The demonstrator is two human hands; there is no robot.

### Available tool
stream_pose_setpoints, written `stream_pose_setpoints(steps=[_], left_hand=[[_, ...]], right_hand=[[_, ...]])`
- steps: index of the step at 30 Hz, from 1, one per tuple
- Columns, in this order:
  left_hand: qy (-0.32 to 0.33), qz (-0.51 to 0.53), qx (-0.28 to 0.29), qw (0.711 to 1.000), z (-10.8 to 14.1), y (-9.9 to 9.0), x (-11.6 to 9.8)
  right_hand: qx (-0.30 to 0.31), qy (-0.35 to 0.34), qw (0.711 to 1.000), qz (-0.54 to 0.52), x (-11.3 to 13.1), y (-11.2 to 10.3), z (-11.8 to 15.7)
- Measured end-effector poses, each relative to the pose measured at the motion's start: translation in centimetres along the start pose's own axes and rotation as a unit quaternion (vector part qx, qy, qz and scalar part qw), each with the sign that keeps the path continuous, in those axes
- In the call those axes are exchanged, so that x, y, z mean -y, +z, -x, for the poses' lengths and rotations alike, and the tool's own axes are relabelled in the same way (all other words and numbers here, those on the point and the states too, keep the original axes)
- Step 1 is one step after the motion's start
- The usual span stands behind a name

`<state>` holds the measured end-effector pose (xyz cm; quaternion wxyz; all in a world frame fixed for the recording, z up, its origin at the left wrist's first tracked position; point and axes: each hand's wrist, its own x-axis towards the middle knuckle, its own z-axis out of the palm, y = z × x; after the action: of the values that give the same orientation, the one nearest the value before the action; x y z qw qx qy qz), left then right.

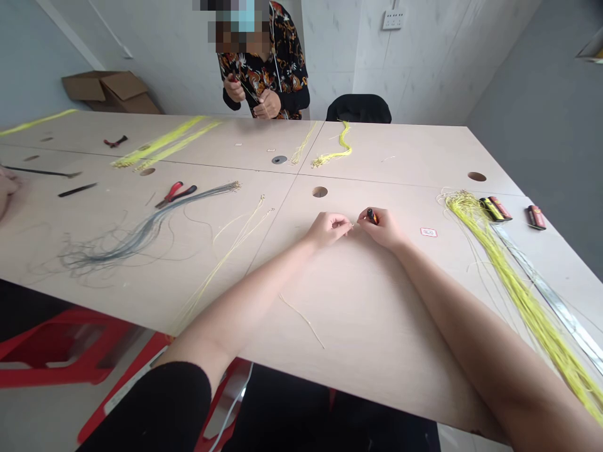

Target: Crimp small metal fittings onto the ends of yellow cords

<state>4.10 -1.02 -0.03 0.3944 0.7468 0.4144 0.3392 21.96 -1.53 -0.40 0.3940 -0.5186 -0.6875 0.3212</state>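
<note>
My left hand (328, 230) is closed in a pinch above the middle of the table, holding a thin yellow cord whose small gold-coloured end (352, 225) shows at the fingertips. Close beside it, my right hand (382, 228) is wrapped round a small dark cylinder with an orange band (372, 216); its exact kind is not clear. The fingertips of both hands almost meet at the cord's end. Below my left hand, a loose piece of yellow cord (304, 319) lies on the table. Several yellow cords with metal ends (240, 237) lie left of my left forearm.
Yellow cords (506, 270) lie bundled at right beside short red-and-black cylinders (536, 217). A grey cord bundle (155, 220) and red-and-black pliers (175, 194) lie left. Across the table (377, 301), a person (292, 69) handles a red-handled tool. Another person's hand (7, 188) shows at left.
</note>
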Motion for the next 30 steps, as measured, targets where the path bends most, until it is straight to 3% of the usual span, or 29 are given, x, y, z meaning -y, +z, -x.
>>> stream_pose_setpoints(steps=[5,10,14,17,21,24,30], left_hand=[[0.005,0.016,-0.024,1.000,0.1,-0.1,-0.3],[0.018,0.004,-0.038,0.999,0.0,-0.2,0.0],[0.043,0.008,-0.081,0.996,-0.2,-0.3,0.4],[0.069,0.007,-0.115,0.991,-0.1,-0.4,0.5],[0.137,0.000,-0.153,0.979,0.3,-0.5,0.2],[0.176,-0.005,-0.176,0.969,0.5,-0.5,0.0],[0.178,-0.017,-0.168,0.969,0.6,-0.4,0.1]], right_hand=[[-0.050,0.076,0.995,-0.034,0.1,0.1,-0.2],[-0.027,0.084,0.995,-0.046,0.6,0.1,0.2],[-0.035,0.128,0.974,-0.182,0.9,0.8,0.2],[0.009,0.143,0.936,-0.322,1.5,2.1,0.2],[0.060,0.156,0.905,-0.392,2.5,3.7,0.8],[0.095,0.135,0.906,-0.390,3.0,4.0,1.5],[0.117,0.156,0.912,-0.360,3.7,3.4,2.1]])
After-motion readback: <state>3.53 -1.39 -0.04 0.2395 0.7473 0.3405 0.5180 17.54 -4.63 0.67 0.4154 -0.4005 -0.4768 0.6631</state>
